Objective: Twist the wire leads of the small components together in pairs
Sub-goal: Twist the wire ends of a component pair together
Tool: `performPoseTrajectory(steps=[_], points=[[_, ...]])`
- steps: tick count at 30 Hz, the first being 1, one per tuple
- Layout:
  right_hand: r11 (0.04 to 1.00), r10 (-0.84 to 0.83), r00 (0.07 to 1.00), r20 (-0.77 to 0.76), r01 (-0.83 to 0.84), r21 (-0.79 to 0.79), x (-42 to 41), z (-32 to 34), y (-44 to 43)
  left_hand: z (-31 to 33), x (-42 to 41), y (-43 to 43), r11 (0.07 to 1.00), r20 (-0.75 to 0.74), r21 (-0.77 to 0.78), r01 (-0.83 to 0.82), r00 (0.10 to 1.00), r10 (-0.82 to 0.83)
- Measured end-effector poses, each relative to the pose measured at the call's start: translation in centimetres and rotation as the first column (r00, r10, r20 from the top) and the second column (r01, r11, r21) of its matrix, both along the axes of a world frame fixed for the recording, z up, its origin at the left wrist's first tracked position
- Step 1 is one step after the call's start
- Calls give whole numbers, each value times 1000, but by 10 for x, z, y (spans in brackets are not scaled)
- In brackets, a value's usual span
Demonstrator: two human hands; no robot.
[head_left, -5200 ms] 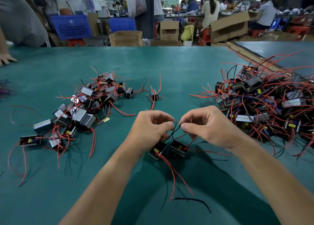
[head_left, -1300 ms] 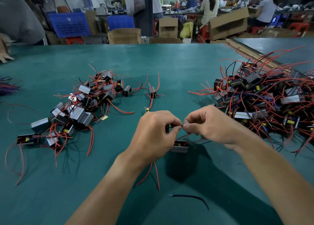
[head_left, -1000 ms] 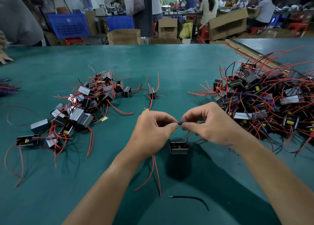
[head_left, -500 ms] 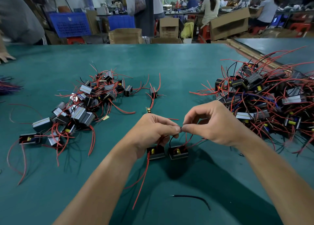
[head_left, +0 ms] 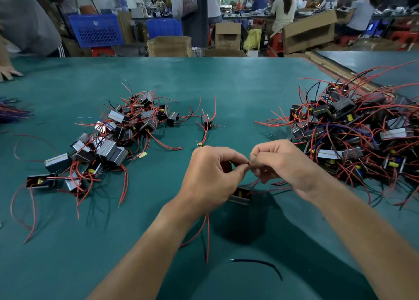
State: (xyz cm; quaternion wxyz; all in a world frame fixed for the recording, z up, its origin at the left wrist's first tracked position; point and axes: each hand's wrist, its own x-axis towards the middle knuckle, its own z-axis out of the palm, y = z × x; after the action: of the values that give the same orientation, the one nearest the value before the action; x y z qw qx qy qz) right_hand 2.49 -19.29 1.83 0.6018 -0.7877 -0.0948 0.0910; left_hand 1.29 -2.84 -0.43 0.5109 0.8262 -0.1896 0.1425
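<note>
Risks, as judged:
- The wire ends (head_left: 248,163) meet at one small pinch point. If either grip slackens, the ends may spring apart and the twist come undone.
- The component (head_left: 239,196) sits under the hands. A pull on it could drag its leads out of the fingers.
- Long red leads (head_left: 207,238) trail near from under the left wrist and could snag on a forearm.
- The loose black wire (head_left: 258,263) lies close by and could be mistaken for a lead.

Hands: the left hand (head_left: 213,175) and right hand (head_left: 283,166) each have fingers curled, pinching the wire ends between thumb and forefinger. Their fingertips almost touch.

Position: the component is just below and nearer than the pinch, partly hidden by the left hand. Cannot tell whether it rests on the green table (head_left: 226,84) or hangs. A second component of the pair is not visible.

One pile (head_left: 113,141) lies far left, and a bigger pile (head_left: 353,136) lies right, near the right hand.
</note>
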Motion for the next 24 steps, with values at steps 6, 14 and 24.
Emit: performPoseTrajectory(steps=[6,14,24], points=[[999,45,959,279,-40,-24,0,-2,-5,3,6,1,966,-303,-260,-4,950,-78],[974,158,904,396,-78,-211,1,-2,-12,11,4,7,925,-514,-378,-21,836,-192],[949,201,912,358,-90,-303,3,-4,-12,6,6,8,944,-489,-330,16,852,-186]])
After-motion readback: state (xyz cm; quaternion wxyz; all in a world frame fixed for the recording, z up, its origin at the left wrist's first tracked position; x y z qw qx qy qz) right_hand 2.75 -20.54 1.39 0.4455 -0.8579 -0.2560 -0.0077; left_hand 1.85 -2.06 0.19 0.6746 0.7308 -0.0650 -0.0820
